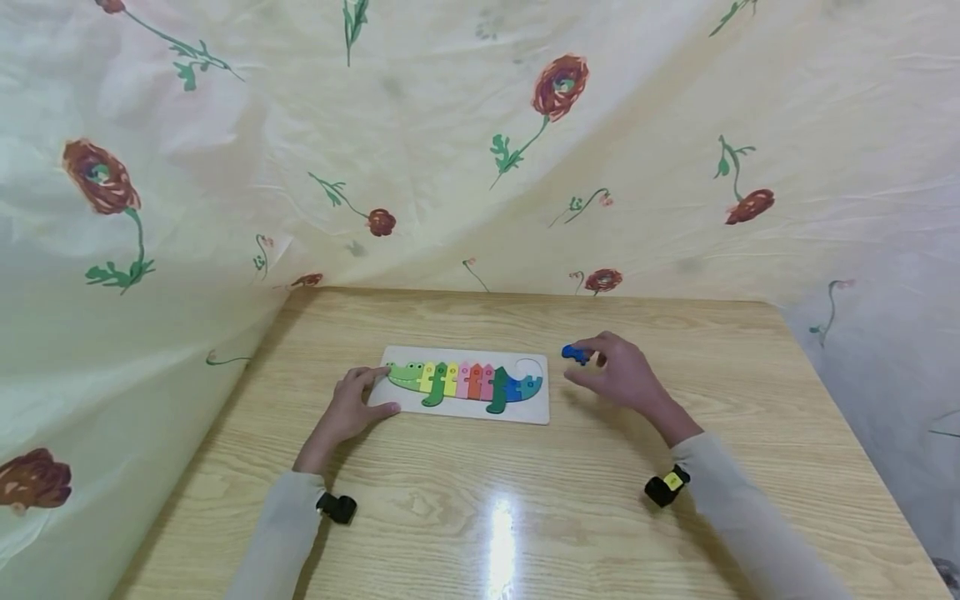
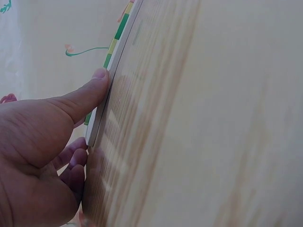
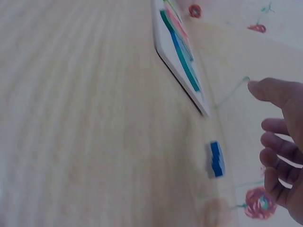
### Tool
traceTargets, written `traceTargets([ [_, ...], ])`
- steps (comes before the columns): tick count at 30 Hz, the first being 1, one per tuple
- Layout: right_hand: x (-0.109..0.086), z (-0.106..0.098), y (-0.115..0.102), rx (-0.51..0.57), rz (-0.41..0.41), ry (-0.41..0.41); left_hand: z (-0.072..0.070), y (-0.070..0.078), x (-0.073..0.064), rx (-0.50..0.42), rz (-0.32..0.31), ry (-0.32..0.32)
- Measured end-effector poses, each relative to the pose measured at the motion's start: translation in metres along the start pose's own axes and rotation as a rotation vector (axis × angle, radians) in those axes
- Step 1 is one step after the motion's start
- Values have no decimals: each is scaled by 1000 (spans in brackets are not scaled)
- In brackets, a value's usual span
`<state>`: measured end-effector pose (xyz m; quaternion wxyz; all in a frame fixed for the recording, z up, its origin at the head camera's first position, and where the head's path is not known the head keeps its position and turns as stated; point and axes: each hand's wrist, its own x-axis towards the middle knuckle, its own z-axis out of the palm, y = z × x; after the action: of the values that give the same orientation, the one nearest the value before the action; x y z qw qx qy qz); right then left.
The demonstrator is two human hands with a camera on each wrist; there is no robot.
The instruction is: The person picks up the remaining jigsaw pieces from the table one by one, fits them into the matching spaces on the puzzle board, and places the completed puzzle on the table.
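A white puzzle board (image 1: 457, 408) lies on the table, bearing a crocodile of colourful interlocking pieces (image 1: 465, 381). Bare board with a curled outline shows at its right end. My left hand (image 1: 352, 407) rests at the board's left end, index finger by the crocodile's snout. In the left wrist view, the thumb (image 2: 90, 94) touches the board's edge and the other fingers bend loosely beside it. A small blue puzzle piece (image 3: 217, 159) sits on the table, right of the board. My right hand (image 1: 618, 371) is beside this piece, its thumb and fingers spread apart and nothing held.
The wooden table (image 1: 420, 475) stretches around the board. A floral cloth (image 1: 450, 167) hangs behind it and along the left side. Each wrist carries a black strapped camera, one near the left sleeve (image 1: 277, 533), the other near the right sleeve (image 1: 742, 508).
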<state>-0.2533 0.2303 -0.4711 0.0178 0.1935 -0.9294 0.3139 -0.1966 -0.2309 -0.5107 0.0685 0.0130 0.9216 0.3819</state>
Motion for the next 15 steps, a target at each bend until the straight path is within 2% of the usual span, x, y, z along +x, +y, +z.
traceTargets([
  [5,6,-10,11,-49,-38,6,-1,0,-1,5,4,0],
  [15,19,-16,28,-27,-100,-19,-3,0,-2,0,-5,-9],
])
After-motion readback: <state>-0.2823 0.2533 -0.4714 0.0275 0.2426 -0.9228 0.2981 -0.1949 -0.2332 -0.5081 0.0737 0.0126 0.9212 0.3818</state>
